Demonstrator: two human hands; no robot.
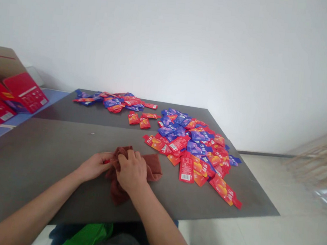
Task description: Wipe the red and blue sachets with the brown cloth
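Observation:
A crumpled brown cloth [153, 166] lies on the dark grey table in front of me. My right hand [132, 170] is closed over the cloth from above, fingers bent into its folds. At the cloth's left edge, my left hand [97, 166] pinches a red pouch [107, 162]. Only a small red bit of that pouch shows; the cloth and fingers hide the rest. To the right of the hands spreads a heap of red-orange and purple snack pouches [198, 136], apart from both hands.
A second pile of pouches [116, 101] lies at the table's far edge, with a few loose ones between the piles. Open red cartons [23, 92] stand at the left on a blue surface [53, 95]. The grey table [45, 157] ends at the right above a pale floor.

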